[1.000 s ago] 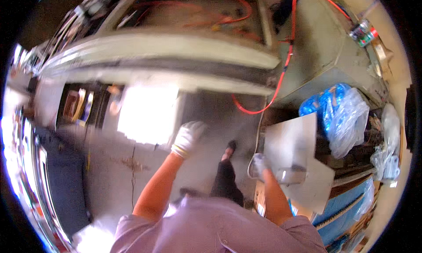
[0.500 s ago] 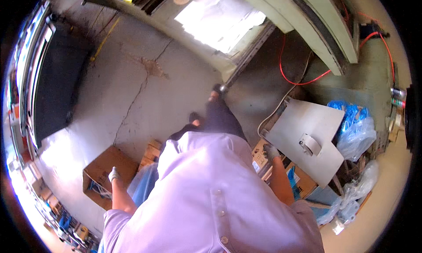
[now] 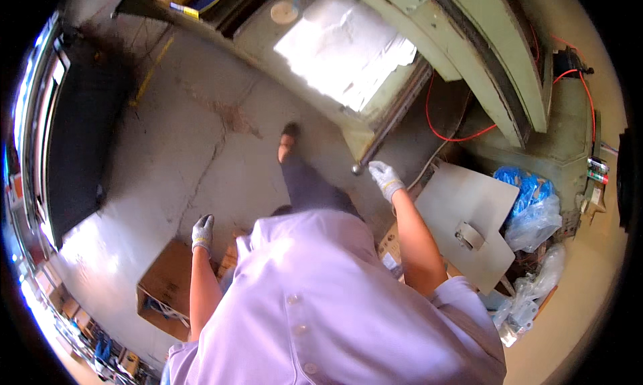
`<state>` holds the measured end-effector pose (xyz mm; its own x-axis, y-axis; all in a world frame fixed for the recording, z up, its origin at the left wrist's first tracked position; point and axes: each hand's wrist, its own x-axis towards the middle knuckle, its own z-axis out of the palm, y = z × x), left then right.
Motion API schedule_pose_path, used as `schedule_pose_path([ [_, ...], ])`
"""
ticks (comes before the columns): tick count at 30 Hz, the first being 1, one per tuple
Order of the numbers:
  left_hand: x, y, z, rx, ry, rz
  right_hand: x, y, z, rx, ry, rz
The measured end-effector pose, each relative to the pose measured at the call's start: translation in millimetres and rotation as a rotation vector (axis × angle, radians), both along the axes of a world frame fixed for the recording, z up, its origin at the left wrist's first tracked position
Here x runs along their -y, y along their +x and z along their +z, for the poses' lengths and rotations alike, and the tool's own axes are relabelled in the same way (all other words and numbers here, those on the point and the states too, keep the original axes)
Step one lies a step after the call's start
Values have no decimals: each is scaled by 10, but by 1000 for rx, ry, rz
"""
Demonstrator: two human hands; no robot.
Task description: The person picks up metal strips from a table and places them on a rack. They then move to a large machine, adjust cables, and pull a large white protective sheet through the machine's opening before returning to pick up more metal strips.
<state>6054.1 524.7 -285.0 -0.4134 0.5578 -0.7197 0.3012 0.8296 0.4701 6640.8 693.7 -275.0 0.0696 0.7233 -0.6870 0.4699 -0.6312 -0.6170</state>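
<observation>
My left hand (image 3: 202, 233), in a pale knitted glove, hangs beside my hip above an open cardboard box (image 3: 164, 278) with white strips inside. It holds nothing and its fingers stretch forward. My right hand (image 3: 386, 179), gloved likewise, is lifted ahead of me, its fingers loosely extended and nothing in them. Its fingertips come close to a round metal knob (image 3: 357, 169) at the corner of a pale green machine table (image 3: 360, 134); I cannot tell whether they touch. White sheets (image 3: 345, 50) cover part of that table.
A grey metal plate (image 3: 469, 211) with a round fitting leans at my right, beside blue and clear plastic bags (image 3: 532, 211). A red cable (image 3: 462, 138) loops under the machine beam (image 3: 469, 57). A dark panel (image 3: 87, 130) stands at left. The floor (image 3: 181, 150) is cracked.
My right hand has left the cardboard box at my right and risen forward toward the knob. My left hand has moved forward and slightly right. One foot has stepped ahead, nearing the machine table.
</observation>
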Motion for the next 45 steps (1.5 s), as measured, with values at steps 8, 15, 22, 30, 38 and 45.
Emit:
schedule_pose_path([
  [8, -2048, -354, 420, -26, 178, -68, -797, -715, 115, 73, -99, -43],
  [15, -2608, -665, 537, -141, 155, -198, -992, -917, 244, 76, -161, -212],
  [22, -2382, -1941, -296, -80, -383, -336, -967, -1316, 12, -141, -105, -546],
  [30, -3985, -2438, 134, -156, 8, -504, -492, -2331, -45, -77, -313, -570],
  [38, -4971, -2277, 202, 70, 216, -601, -109, -2768, -166, 9, -234, -570],
  [45, -4573, -2669, -209, -81, -134, -714, -124, -3127, 105, 18, -339, -734],
])
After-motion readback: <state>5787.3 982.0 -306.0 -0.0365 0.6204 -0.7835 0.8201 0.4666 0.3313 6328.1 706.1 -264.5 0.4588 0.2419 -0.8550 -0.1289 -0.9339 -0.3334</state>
